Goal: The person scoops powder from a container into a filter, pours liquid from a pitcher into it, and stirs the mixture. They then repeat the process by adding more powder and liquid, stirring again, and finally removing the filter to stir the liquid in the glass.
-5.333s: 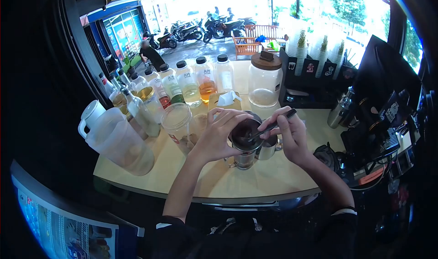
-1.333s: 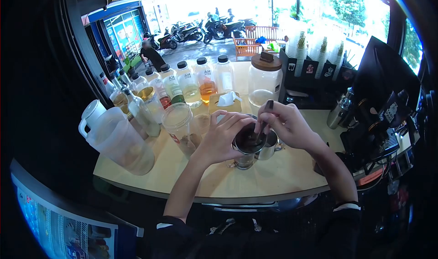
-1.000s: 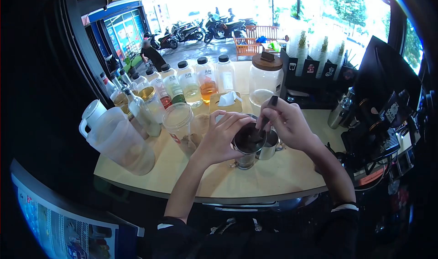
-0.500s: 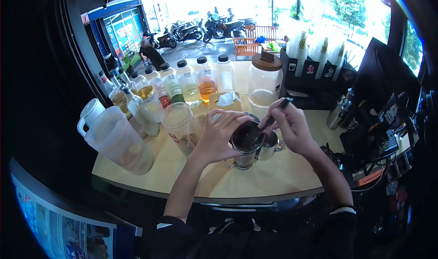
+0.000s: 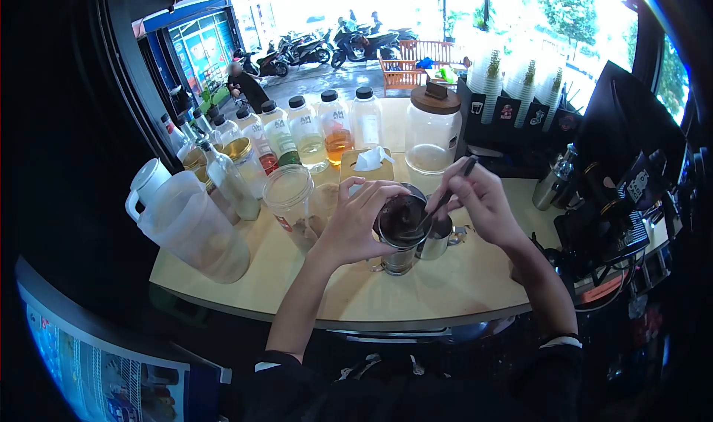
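My left hand (image 5: 355,225) is wrapped around the upper part of a tall glass (image 5: 399,261) and steadies it on the counter. Dark brown liquid (image 5: 401,218) fills the view through its mouth. In my right hand (image 5: 481,203) a spoon with a thin black handle (image 5: 444,199) is pinched, tilted, its lower end inside the glass at the right rim. A small metal pitcher (image 5: 437,245) stands just right of the glass, partly behind my right fingers. To the left of my left hand is an open clear jar (image 5: 290,192) with brown contents.
A frosted pitcher (image 5: 193,229) stands at the left of the wooden counter (image 5: 460,292). Several black-capped bottles (image 5: 338,132) line the back, near a tissue box (image 5: 362,171) and a wood-lidded glass jar (image 5: 431,136). Stacked cups (image 5: 490,88) and a metal shaker (image 5: 551,180) are at right.
My right hand has shifted slightly to the right, and the spoon has moved in the dark liquid, whose surface now shows swirls. My left hand keeps its hold on the glass.
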Tool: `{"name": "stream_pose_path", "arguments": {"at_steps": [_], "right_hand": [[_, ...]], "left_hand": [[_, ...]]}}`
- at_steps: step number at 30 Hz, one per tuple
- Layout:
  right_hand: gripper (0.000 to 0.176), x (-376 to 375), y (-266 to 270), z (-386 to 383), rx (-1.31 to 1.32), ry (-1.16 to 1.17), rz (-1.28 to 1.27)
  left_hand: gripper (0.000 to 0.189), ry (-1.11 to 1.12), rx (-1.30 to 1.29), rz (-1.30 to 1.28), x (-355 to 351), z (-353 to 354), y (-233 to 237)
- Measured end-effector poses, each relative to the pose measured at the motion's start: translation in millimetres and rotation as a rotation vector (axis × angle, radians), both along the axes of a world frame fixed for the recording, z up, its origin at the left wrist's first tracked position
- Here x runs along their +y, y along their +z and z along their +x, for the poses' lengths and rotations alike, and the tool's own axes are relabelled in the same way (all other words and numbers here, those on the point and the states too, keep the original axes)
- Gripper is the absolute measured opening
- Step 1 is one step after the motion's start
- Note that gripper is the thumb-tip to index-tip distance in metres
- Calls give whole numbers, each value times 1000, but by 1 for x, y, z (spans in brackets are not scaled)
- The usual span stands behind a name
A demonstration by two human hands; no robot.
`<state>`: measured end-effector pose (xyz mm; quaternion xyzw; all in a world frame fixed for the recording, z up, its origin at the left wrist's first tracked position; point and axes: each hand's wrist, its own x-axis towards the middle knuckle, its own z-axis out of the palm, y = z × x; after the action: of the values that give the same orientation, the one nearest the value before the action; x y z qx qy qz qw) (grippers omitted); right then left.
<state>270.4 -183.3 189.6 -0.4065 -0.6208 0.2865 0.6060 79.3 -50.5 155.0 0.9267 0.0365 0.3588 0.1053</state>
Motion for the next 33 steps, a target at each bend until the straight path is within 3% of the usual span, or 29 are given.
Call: {"name": "stream_pose_path", "arguments": {"at_steps": [2,6,9,12,13,18,21,25,28,33], "right_hand": [[17,-2,1,-1,-239,8,-53],[17,-2,5,-3,-21,-22,49],[18,-3,6,-7,-278,-22,-33],[17,-6,13,-12,-341,-55,-18],[17,-4,13,-12,-212,-72,19],[20,-3,4,-12,-237,-39,-72],[19,-1,0,-11,-116,-170,59],[19,-1,-5,-15,-240,-105,-13],[19,-1,-5,-14,-71,-183,58],[22,-4,-7,-18,-129,-168,-17]], "left_hand": [[77,-8,5,0,-1,1,0],[76,-14,5,-13,0,0,0],[76,3,23,10,-1,0,-1],[76,5,35,28,-3,1,-1],[77,2,28,20,-3,1,-1],[77,14,4,23,-3,-1,-2],[77,19,-4,18,-3,-3,-2],[77,32,10,50,-4,-3,-2],[78,33,-14,31,-4,-4,-2],[78,27,-10,37,-4,-3,-2]]}}
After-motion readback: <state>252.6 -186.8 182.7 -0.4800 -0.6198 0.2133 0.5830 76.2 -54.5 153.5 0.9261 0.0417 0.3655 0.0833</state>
